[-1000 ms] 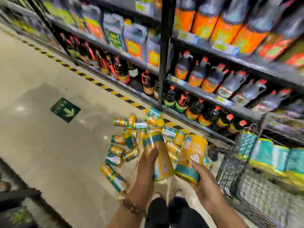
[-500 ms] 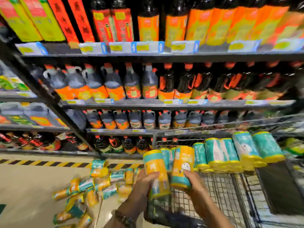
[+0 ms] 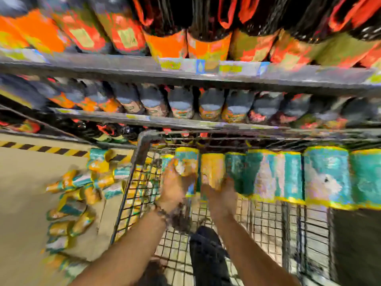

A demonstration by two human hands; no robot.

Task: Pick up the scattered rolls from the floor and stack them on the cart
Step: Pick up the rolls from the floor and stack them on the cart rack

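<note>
Teal-and-yellow held rolls (image 3: 212, 170), one gripped in the curled left hand (image 3: 175, 186) and one in the right hand (image 3: 223, 195), are shown over the cart (image 3: 142, 147), a stacked row (image 3: 325, 176) lying just right of the grip and many floor rolls (image 3: 101, 180) left of it yet to be gathered.

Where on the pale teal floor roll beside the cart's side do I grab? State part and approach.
Round its middle, from above: the roll lies on its side, curved wall up, other rolls crowding its ends, as far as the blur shows.
</note>
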